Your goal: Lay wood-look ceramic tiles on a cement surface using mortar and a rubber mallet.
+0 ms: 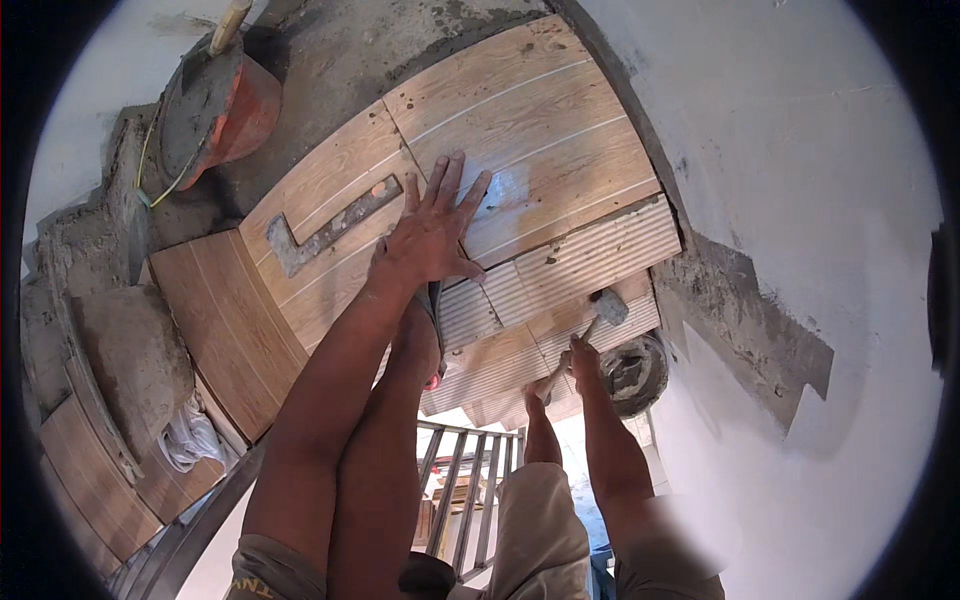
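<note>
My left hand (428, 235) presses down on wood-look tiles (530, 130), its fingers spread, near the joint between two of them. Lower right, my right hand (582, 362) is closed round the wooden handle of a mallet (610, 307) with a grey, mortar-smeared head. The mallet head is by the ribbed edge of the step. Left of my left hand, a flat L-shaped metal square (340, 225), spotted with mortar, lies on a tile. A bluish patch of light shows on the tile right of my fingers.
A red bucket (255, 110) of grey mortar with a wooden handle stands upper left. Another round mortar container (648, 378) sits by the right wall (800, 180). Below are lower steps and a metal railing (470, 480). A white cloth (190, 438) lies among loose tiles (225, 330).
</note>
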`<state>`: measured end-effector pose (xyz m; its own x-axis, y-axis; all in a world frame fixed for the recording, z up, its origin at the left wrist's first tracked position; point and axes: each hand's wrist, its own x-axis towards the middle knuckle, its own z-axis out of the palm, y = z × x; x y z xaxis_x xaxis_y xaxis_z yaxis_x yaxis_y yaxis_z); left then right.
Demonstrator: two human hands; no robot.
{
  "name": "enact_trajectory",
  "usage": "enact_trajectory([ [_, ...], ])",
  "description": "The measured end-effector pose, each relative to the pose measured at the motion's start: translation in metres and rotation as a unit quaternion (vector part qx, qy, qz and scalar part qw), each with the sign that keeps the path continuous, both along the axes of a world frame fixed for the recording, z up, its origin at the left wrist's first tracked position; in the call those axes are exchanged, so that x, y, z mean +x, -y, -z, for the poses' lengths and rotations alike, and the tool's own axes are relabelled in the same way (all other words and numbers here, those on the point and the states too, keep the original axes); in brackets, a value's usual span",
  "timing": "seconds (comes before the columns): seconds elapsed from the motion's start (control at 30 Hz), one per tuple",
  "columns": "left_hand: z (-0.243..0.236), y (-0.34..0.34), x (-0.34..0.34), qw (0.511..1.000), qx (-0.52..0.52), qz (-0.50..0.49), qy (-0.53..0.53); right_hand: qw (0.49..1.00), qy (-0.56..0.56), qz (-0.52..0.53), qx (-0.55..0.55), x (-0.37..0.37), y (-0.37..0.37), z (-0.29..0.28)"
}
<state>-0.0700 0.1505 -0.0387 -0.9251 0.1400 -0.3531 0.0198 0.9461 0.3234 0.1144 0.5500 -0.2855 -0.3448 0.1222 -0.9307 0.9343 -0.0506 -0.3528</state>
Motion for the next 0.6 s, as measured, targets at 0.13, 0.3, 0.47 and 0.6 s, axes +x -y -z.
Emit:
enact_trajectory([
  [0.13,0.006,-0.002,0.000,1.000,0.009,0.006,0.000,0.991,0.053,-0.118,0.025,-0.017,0.007,0.001],
  [0.3,0.006,0.007,0.004,0.998,-0.035,-0.004,0.043,0.974,-0.136,0.164,-0.070,-0.046,0.052,-0.040],
  [0.47,0.003,0.014,0.005,0.999,-0.037,-0.002,0.011,0.961,-0.223,0.164,0.016,-0.121,0.118,-0.167],
  [0.6,0.017,-0.014,0.000,1.000,0.001,0.022,0.004,0.940,-0.285,0.190,-0.011,-0.138,0.121,-0.188],
])
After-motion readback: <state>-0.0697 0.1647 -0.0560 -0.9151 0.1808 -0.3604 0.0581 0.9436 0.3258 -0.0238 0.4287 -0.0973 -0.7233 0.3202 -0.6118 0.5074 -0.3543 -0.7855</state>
